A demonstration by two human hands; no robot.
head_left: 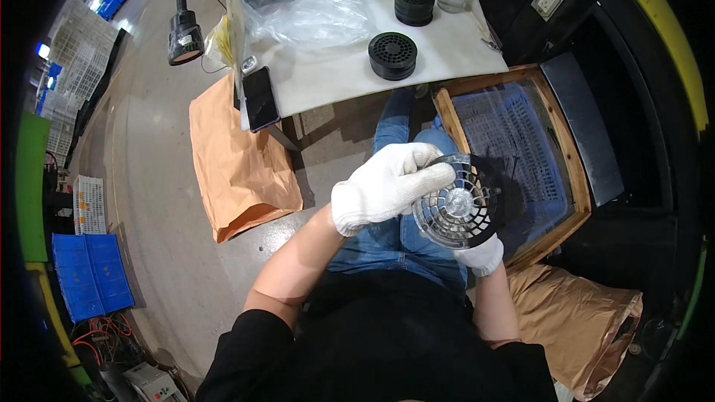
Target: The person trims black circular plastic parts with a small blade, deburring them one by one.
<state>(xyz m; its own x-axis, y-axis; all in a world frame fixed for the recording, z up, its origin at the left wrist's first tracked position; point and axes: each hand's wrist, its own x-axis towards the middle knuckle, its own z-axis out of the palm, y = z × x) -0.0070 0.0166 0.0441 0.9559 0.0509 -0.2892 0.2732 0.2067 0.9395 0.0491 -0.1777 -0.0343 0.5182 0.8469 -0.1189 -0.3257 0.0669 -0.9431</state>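
Observation:
A round black grille (pixel 456 205) with a shiny centre is held up over my lap, its ring of slots letting light through. My left hand (pixel 395 184), in a white knitted glove, is closed on its upper left edge, thumb lying across the face. Behind the lower edge sits my right hand (pixel 481 254), also white-gloved; the grille hides its fingers. Two stacks of similar round black grilles stand on the white table ahead, a nearer stack (pixel 392 56) and a farther stack (pixel 414 6).
Clear plastic bags (pixel 313 11) cover part of the white table (pixel 328 78). A phone (pixel 261 98) hangs at its left edge beside a brown paper bag (pixel 242 156). To my right, a wooden frame (pixel 579 171) surrounds a blue basket (pixel 514 126). A lamp (pixel 185 37) reaches in at left.

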